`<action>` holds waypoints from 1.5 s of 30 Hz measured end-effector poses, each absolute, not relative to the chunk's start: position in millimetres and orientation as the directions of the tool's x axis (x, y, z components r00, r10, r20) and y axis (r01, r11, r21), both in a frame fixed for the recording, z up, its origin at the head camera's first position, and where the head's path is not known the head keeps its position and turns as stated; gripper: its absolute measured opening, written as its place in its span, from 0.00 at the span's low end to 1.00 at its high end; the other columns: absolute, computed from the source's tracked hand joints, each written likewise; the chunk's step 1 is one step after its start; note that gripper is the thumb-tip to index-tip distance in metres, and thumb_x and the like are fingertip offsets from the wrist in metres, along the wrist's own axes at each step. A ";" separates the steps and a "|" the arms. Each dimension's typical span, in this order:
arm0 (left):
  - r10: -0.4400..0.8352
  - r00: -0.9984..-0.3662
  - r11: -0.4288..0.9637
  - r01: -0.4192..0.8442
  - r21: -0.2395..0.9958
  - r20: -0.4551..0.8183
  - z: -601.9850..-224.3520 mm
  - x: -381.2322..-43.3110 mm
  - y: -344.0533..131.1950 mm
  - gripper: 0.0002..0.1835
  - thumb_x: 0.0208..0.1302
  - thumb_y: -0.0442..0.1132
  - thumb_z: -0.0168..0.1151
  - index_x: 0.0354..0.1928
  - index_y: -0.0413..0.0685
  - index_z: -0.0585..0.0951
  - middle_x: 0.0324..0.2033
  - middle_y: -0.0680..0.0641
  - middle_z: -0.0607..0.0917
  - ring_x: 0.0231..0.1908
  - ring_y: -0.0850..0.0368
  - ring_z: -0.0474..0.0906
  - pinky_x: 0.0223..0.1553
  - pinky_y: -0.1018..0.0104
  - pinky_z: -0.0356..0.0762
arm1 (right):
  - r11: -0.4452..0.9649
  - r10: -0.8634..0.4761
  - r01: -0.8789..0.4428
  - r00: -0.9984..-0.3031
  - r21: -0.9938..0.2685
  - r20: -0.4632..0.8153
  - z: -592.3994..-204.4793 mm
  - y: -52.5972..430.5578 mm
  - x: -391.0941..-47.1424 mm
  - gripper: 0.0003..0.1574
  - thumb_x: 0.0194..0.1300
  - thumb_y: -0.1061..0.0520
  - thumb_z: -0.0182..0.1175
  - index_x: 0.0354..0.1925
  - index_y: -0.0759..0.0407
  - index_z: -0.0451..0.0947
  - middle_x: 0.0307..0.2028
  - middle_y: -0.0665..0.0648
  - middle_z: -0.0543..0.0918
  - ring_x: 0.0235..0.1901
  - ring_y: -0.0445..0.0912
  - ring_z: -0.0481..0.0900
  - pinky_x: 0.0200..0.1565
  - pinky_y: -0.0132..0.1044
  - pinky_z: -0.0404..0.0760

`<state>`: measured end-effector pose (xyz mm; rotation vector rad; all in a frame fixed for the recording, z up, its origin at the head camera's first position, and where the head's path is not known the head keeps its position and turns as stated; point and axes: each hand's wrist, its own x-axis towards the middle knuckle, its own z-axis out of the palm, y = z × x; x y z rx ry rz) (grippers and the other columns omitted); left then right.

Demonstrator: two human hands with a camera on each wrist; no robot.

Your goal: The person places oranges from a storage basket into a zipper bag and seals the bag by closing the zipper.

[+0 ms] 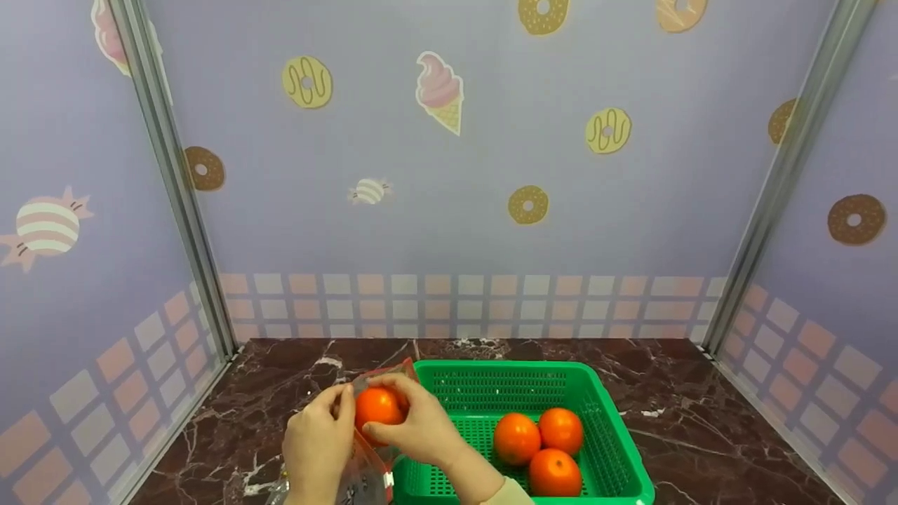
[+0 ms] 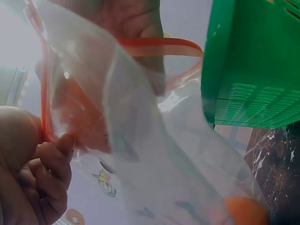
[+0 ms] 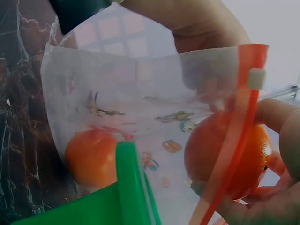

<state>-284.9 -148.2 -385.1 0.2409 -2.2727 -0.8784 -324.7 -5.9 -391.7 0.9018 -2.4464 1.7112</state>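
Left grip (image 1: 319, 435) pinches the clear bag (image 2: 140, 126) while right grip (image 1: 419, 424) holds an orange fruit (image 1: 379, 407).

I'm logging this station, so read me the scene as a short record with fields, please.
Left hand: grips the edge of a clear printed slider bag
Right hand: holds an orange-red fruit at the bag's mouth, partly behind its zip strip
Bag contents: one lower fruit visible
Basket: green plastic, right of the bag in the head view, three loose fruits visible inside
Tabletop: dark, marbled
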 end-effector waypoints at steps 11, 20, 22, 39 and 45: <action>-0.397 -0.763 0.744 0.057 0.665 0.510 -381.0 -282.6 -150.9 0.14 0.66 0.46 0.55 0.40 0.47 0.85 0.13 0.53 0.76 0.11 0.59 0.64 0.15 0.64 0.63 | 0.300 -0.501 -0.461 -0.821 -0.835 0.273 -395.7 -14.6 -329.0 0.29 0.56 0.54 0.67 0.56 0.45 0.72 0.52 0.48 0.77 0.40 0.38 0.77 0.39 0.33 0.78; -0.379 -0.774 0.750 0.066 0.658 0.508 -381.0 -280.6 -151.1 0.14 0.67 0.45 0.55 0.41 0.44 0.85 0.11 0.54 0.73 0.09 0.61 0.60 0.12 0.68 0.58 | 0.349 -0.483 -0.427 -0.845 -0.834 0.230 -399.1 -17.9 -327.4 0.32 0.56 0.57 0.66 0.59 0.44 0.70 0.55 0.53 0.75 0.47 0.48 0.77 0.44 0.39 0.78; -0.375 -0.776 0.750 0.068 0.658 0.507 -381.1 -280.6 -151.1 0.15 0.67 0.45 0.54 0.41 0.43 0.85 0.11 0.54 0.72 0.08 0.61 0.60 0.12 0.68 0.57 | 0.345 -0.486 -0.404 -0.849 -0.847 0.207 -399.2 -18.0 -326.8 0.30 0.58 0.56 0.65 0.58 0.43 0.70 0.56 0.52 0.75 0.51 0.51 0.76 0.49 0.43 0.77; -0.389 -0.750 0.757 0.070 0.650 0.534 -382.2 -283.1 -152.1 0.13 0.66 0.45 0.56 0.38 0.45 0.85 0.12 0.54 0.74 0.10 0.60 0.62 0.13 0.67 0.60 | 0.276 -0.492 -0.373 -0.847 -0.886 0.203 -397.9 -11.0 -322.2 0.20 0.60 0.53 0.64 0.52 0.45 0.75 0.52 0.50 0.77 0.53 0.53 0.75 0.51 0.45 0.76; -0.376 -0.760 0.754 0.082 0.652 0.530 -383.2 -281.7 -152.4 0.14 0.67 0.44 0.54 0.40 0.43 0.85 0.10 0.54 0.72 0.07 0.61 0.61 0.11 0.69 0.58 | 0.274 -0.494 -0.387 -0.842 -0.880 0.217 -399.0 -6.1 -321.0 0.19 0.60 0.52 0.64 0.50 0.41 0.75 0.51 0.48 0.78 0.53 0.51 0.76 0.51 0.44 0.76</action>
